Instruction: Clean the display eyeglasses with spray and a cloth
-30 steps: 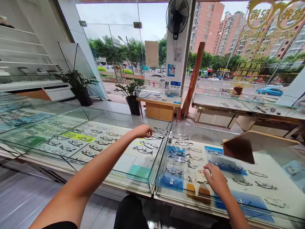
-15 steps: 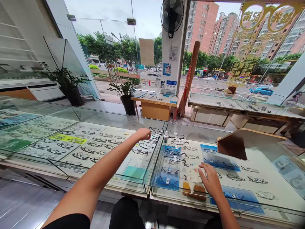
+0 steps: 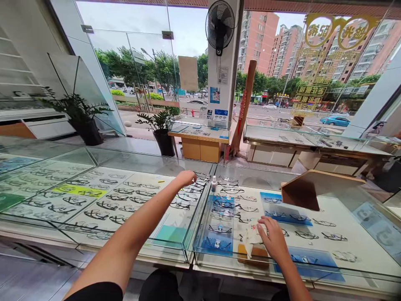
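Observation:
My left hand reaches far out over the left glass display case. Its fingers curl inward beside rows of eyeglasses; whatever they may hold is hidden. My right hand rests lower, above the right case, with fingers loosely stretched and thumb apart. Under its fingertips is a pale crumpled cloth, which it touches without gripping. This cloth partly covers a brown block-like object. A small white bottle stands upright near the seam between the two cases.
A slanted brown board, perhaps a mirror stand, stands on the right case. Blue cards and more frames lie beneath the glass. Beyond are potted plants, a wooden cabinet, a leaning post and a wall fan.
The view has shifted slightly, so the scene sits a little left and lower. Both hands keep nearly the same places over the cases.

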`<action>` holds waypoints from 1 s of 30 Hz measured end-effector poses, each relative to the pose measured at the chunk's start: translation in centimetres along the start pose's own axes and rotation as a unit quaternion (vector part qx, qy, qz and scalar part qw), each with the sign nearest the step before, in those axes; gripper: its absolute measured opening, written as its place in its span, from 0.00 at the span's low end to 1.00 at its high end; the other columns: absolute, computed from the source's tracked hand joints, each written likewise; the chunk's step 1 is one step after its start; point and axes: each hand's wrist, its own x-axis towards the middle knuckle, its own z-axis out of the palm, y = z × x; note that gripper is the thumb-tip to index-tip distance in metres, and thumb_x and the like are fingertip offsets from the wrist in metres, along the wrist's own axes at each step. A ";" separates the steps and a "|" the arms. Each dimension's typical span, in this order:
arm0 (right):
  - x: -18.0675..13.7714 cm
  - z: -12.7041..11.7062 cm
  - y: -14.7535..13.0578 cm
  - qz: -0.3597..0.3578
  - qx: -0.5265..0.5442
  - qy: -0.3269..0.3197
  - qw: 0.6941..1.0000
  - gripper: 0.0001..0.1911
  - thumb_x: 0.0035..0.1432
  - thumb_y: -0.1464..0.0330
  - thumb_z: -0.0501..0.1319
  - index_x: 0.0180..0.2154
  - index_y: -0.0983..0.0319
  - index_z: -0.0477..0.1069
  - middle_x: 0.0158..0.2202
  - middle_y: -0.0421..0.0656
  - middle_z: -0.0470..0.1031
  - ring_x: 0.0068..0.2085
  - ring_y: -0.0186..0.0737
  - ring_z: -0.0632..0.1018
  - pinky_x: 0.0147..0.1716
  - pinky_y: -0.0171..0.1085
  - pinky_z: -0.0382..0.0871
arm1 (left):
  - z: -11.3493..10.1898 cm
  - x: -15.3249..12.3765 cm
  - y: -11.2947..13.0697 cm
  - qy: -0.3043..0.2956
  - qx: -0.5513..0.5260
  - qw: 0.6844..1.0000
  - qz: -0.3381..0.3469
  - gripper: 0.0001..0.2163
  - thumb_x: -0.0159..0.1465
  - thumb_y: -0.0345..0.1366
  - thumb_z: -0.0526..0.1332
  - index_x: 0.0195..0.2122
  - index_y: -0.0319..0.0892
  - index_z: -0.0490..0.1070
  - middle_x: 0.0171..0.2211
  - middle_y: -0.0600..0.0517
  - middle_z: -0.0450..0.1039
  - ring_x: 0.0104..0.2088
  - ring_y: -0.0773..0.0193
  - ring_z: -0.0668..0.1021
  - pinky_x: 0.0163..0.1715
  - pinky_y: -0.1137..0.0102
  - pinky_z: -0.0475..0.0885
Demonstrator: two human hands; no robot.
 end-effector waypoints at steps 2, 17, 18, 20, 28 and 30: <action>0.0 0.0 -0.2 0.002 0.000 0.000 1.000 0.19 0.74 0.54 0.53 0.47 0.55 0.79 0.55 0.49 0.80 0.59 0.55 0.78 0.55 0.51 0.73 | 0.2 0.3 0.1 -0.003 -0.001 1.000 -0.004 0.10 0.65 0.38 0.67 0.45 0.44 0.84 0.47 0.42 0.83 0.48 0.51 0.83 0.49 0.60 0.75; -0.1 0.3 0.0 0.015 0.047 0.010 0.999 0.18 0.73 0.54 0.55 0.46 0.55 0.80 0.55 0.50 0.80 0.59 0.57 0.78 0.57 0.54 0.73 | -4.3 -5.3 -4.6 0.124 -0.092 0.988 -0.015 0.11 0.65 0.44 0.64 0.38 0.46 0.85 0.40 0.45 0.83 0.41 0.52 0.81 0.41 0.67 0.72; -0.1 0.3 0.1 0.016 0.060 0.010 0.998 0.18 0.73 0.54 0.55 0.46 0.54 0.80 0.55 0.50 0.80 0.59 0.57 0.78 0.57 0.55 0.73 | -4.7 -6.0 -4.9 0.135 -0.100 0.986 -0.016 0.13 0.66 0.45 0.62 0.40 0.46 0.85 0.39 0.45 0.83 0.40 0.54 0.81 0.40 0.67 0.71; 0.2 0.2 0.4 0.027 0.094 0.013 0.995 0.18 0.72 0.53 0.56 0.45 0.55 0.79 0.54 0.50 0.81 0.58 0.57 0.78 0.59 0.55 0.73 | -5.4 -7.2 -5.0 0.168 -0.139 0.976 -0.014 0.16 0.68 0.48 0.60 0.42 0.46 0.84 0.38 0.47 0.81 0.38 0.56 0.79 0.39 0.68 0.71; 5.3 -2.6 -3.8 0.008 0.163 0.070 0.984 0.15 0.72 0.55 0.57 0.45 0.56 0.78 0.54 0.50 0.79 0.59 0.55 0.77 0.62 0.53 0.68 | -7.7 -9.1 5.0 0.252 -0.600 0.752 0.105 0.20 0.56 0.54 0.75 0.32 0.41 0.78 0.47 0.44 0.80 0.47 0.54 0.80 0.49 0.63 0.75; 7.4 -3.6 -6.1 -0.039 0.175 0.079 0.981 0.13 0.72 0.57 0.58 0.46 0.56 0.77 0.52 0.49 0.79 0.57 0.52 0.77 0.60 0.51 0.69 | -7.6 -8.7 8.9 0.233 -0.662 0.701 0.127 0.19 0.56 0.52 0.75 0.31 0.41 0.77 0.46 0.43 0.81 0.49 0.53 0.80 0.52 0.60 0.74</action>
